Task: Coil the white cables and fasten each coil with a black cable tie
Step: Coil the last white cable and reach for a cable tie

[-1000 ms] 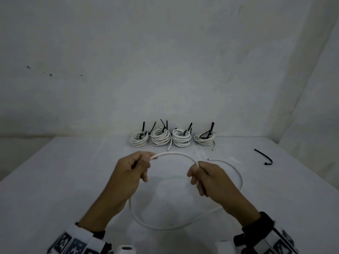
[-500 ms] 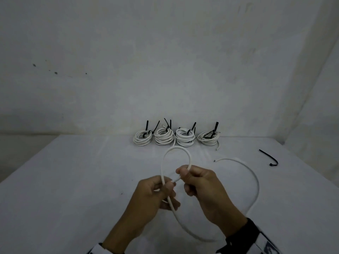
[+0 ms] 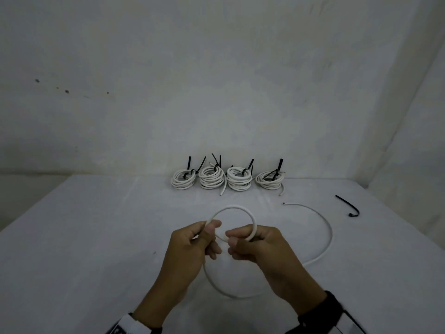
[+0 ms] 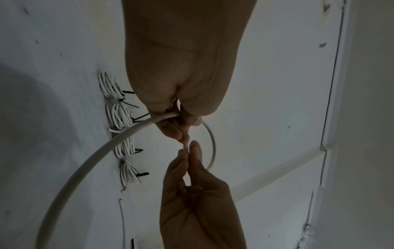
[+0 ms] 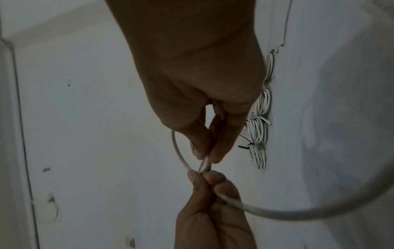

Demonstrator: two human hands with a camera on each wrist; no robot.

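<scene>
A loose white cable [image 3: 232,208] is bent into one small round loop above the table, and both hands hold it where the loop crosses. My left hand [image 3: 212,233] pinches the crossing between thumb and fingers. My right hand [image 3: 234,239] pinches the loop's right side next to it, fingertips almost touching the left hand's. The rest of the cable runs under the hands and sweeps right across the table to a free end [image 3: 284,203]. In the left wrist view the left fingers [image 4: 170,129] grip the cable [image 4: 95,155]. In the right wrist view the right fingertips [image 5: 215,156] pinch the cable [image 5: 277,215].
Several finished white coils [image 3: 212,179], each fastened with a black tie, stand in a row at the back of the white table [image 3: 96,237] against the wall. One loose black cable tie [image 3: 346,205] lies at the right, near the table's right edge.
The hands, apart with an arc of cable between them a second ago, have come together. The arc has closed into a small round loop, and the trailing cable has shifted on the table.
</scene>
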